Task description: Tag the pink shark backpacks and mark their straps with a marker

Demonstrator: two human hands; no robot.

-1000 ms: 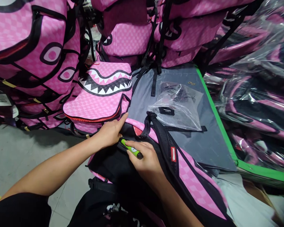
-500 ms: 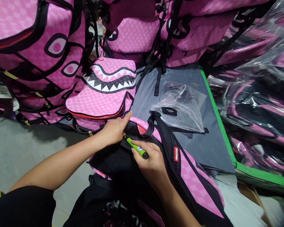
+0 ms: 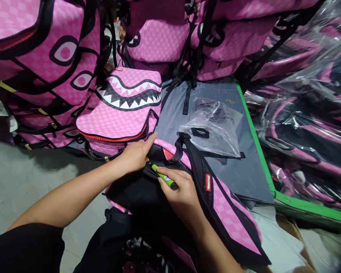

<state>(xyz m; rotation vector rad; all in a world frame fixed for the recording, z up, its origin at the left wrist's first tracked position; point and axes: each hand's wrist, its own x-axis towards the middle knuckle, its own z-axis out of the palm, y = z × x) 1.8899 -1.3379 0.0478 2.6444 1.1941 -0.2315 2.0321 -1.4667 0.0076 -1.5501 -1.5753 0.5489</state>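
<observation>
Holding a pen [image 3: 163, 177] over the bag [image 3: 150, 197], the right hand [image 3: 179, 185] is aiming it at the left hand [image 3: 135, 155], whose grip is unclear.

Operator's L slv [image 3: 25, 248] is blk, plain, short & loose-cut, hem approx. at elbow; L forearm [image 3: 71, 193], L hand [image 3: 133, 155], R forearm [image 3: 208, 237] & R hand [image 3: 180, 185] bare.

Grey green-edged surface [image 3: 248, 176] bears clear plastic bag [image 3: 218, 119], pink toothed backpack [image 3: 116, 121], black strap end [image 3: 185, 103]
</observation>
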